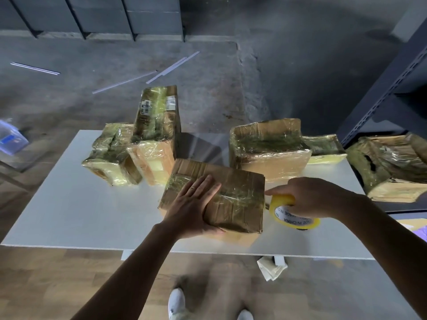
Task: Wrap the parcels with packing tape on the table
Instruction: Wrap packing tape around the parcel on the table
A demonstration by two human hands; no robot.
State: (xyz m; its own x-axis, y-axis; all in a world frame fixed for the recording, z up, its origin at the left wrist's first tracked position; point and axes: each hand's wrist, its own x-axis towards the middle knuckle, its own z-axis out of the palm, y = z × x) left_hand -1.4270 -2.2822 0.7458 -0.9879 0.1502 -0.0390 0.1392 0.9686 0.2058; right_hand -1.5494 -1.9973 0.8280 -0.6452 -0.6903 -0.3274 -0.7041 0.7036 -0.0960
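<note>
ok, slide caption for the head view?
Left hand flat on the front parcel, right hand holding the yellow tape roll at its right edge.

Worktop [69, 215]: plain white; parcels [270, 158]: brown cardboard under glossy yellow-green film; tape roll [283, 199]: yellow (white core, dark printed lettering); floor [208, 65]: mottled grey; shoe [176, 301]: white; shelving [381, 95]: dark blue-grey.

At the table's [80, 215] right end a battered parcel [392, 167] runs out of view. Left of the table a blue-lidded tub [10, 137] is cut off and smeared. The label [146, 106] on the tall parcel [157, 125] at the table's far side is too small to read. The right hand [316, 199] hides much of the tape roll [283, 202].
</note>
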